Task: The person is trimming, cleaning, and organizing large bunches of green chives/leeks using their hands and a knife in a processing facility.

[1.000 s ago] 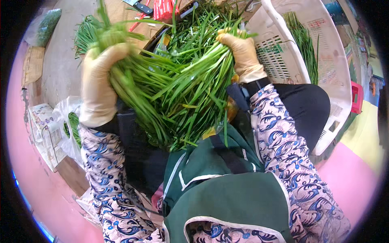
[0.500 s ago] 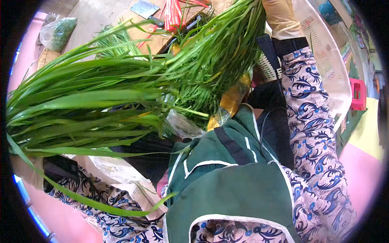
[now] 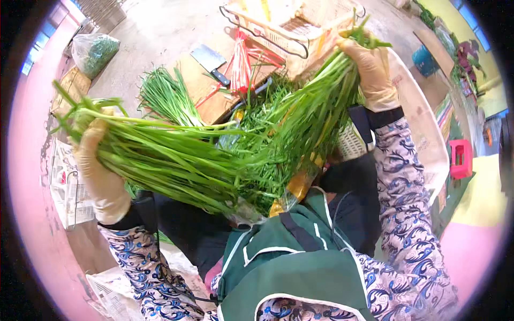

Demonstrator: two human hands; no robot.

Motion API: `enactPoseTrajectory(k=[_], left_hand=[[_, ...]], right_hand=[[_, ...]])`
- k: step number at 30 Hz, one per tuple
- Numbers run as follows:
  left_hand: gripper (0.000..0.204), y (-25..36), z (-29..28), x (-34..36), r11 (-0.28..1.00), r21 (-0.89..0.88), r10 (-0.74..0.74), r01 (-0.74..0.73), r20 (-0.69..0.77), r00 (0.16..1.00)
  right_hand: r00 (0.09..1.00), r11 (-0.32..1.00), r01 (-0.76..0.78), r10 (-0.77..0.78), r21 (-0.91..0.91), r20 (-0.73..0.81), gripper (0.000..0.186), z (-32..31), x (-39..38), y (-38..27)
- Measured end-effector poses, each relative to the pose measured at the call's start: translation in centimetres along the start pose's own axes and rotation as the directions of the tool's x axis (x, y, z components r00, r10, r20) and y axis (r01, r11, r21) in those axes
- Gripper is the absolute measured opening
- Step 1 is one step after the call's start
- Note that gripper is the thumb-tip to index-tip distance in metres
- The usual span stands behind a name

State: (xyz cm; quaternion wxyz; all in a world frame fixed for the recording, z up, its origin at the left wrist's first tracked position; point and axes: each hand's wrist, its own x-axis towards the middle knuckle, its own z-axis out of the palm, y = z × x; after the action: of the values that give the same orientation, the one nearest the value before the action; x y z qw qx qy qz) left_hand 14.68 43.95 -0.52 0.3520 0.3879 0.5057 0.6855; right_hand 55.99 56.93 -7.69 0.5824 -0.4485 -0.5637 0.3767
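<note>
My left hand (image 3: 99, 176), in a pale glove, is closed around the stem ends of a bunch of garlic chives (image 3: 176, 155). Its long green leaves trail to the right over my lap. On the other side my gloved right hand (image 3: 375, 75) is raised and grips a second bunch of garlic chives (image 3: 324, 96), whose leaves hang down and to the left. The two bunches meet above a heap of loose greens (image 3: 262, 198) between my knees. Clear and yellow plastic (image 3: 300, 184) shows beside that heap, against my green apron (image 3: 310, 273).
Ahead, a cleaver (image 3: 211, 61) and red-and-white plastic strips (image 3: 241, 64) lie on a wooden board (image 3: 195, 80). Another bunch of chives (image 3: 168, 96) rests beside it. A crate (image 3: 316, 27) stands behind, a large pale basket (image 3: 423, 117) at right, a filled bag (image 3: 96, 53) at far left.
My left hand has come into view from the left edge, showing the stem ends it holds. Its leaves have swung inward. The view has tilted up, and my right hand appears lower.
</note>
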Motion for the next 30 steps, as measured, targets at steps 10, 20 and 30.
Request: enactPoseTrajectory(k=[10,20,30], left_hand=[[0.029,-6.6,2.6,-1.1,0.978,-0.015,-0.195,0.208,0.281,0.94],[0.039,-9.6,-0.6,-2.4,0.947,-0.096,-0.277,0.308,0.245,0.929],[0.041,-1.1,-12.4,-4.1,0.881,-0.153,-0.445,0.447,0.048,0.894]], right_hand=[[0.946,0.991,-0.075,0.106,-0.108,0.308,0.032,2.1,1.9,-2.7],[0.661,0.775,0.027,0.459,-0.631,0.593,0.04,6.9,3.5,2.7],[0.613,0.309,0.323,0.651,-0.894,0.447,0.053,11.5,2.4,16.9]])
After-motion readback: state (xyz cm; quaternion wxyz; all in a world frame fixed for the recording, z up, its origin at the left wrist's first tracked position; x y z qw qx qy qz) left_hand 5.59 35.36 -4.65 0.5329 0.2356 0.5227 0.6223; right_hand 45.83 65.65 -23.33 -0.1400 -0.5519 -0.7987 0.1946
